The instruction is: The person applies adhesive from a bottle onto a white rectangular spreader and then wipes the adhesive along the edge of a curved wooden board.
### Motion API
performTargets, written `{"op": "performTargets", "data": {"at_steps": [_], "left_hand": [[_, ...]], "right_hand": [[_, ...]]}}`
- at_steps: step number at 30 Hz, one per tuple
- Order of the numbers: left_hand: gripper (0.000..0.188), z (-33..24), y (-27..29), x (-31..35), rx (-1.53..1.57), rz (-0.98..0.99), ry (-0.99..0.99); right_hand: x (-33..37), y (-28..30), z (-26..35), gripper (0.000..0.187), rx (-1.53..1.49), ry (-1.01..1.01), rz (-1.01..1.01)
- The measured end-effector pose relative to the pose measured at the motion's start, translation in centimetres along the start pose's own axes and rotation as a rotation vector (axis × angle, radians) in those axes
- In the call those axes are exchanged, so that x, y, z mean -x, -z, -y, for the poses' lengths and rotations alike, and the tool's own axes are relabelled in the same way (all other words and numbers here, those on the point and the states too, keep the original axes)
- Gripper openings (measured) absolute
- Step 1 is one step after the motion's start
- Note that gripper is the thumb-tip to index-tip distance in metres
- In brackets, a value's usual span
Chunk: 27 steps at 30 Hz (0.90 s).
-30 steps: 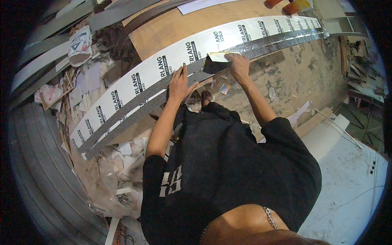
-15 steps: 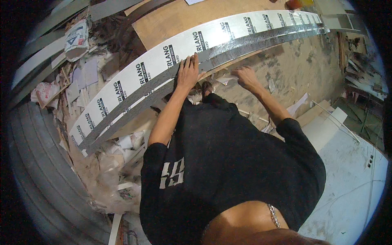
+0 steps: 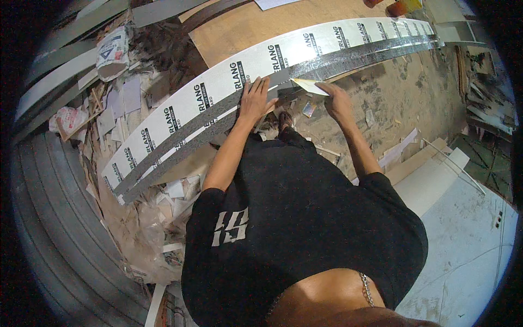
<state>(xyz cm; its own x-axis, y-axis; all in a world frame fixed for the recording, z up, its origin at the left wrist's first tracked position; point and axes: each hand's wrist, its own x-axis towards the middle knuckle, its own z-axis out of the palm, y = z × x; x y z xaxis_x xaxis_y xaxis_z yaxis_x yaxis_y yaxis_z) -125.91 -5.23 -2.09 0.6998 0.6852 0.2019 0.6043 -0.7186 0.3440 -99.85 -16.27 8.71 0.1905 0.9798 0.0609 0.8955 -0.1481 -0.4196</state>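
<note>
Left hand [image 3: 255,101] spread flat on the long white board [image 3: 218,90] (printed face up) — right hand [image 3: 336,101] pinching a pale scraper [image 3: 309,85] at its edge.

Long white panel [image 3: 218,90] with black printed labels, curving across top; white printed bag [image 3: 111,52], upper left.

One long white printed panel [image 3: 229,87], two hands, one pale strip [image 3: 310,85], one white bag [image 3: 113,52].

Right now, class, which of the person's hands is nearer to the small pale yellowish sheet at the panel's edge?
Right. The right hand pinches the pale sheet at its end. The left hand lies flat on the long panel, off to the sheet's left.
</note>
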Motion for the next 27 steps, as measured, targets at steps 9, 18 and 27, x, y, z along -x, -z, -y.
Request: {"op": "performTargets", "data": {"at_steps": [9, 18, 27], "left_hand": [[0.084, 2.4, 1.5, 3.0, 0.093, 0.035, 0.049], [0.092, 2.5, 1.1, 3.2, 0.117, 0.045, 0.073], [0.09, 2.4, 1.3, 3.0, 0.089, 0.077, 0.062]], "right_hand": [[-4.8, -5.9, 0.8, 0.041, 0.196, 0.329, 0.015], [-3.1, -7.8, 0.5, 0.042, 0.332, 0.307, 0.041], [-3.4, -5.0, 0.9, 0.036, 0.249, 0.194, -0.093]]}}
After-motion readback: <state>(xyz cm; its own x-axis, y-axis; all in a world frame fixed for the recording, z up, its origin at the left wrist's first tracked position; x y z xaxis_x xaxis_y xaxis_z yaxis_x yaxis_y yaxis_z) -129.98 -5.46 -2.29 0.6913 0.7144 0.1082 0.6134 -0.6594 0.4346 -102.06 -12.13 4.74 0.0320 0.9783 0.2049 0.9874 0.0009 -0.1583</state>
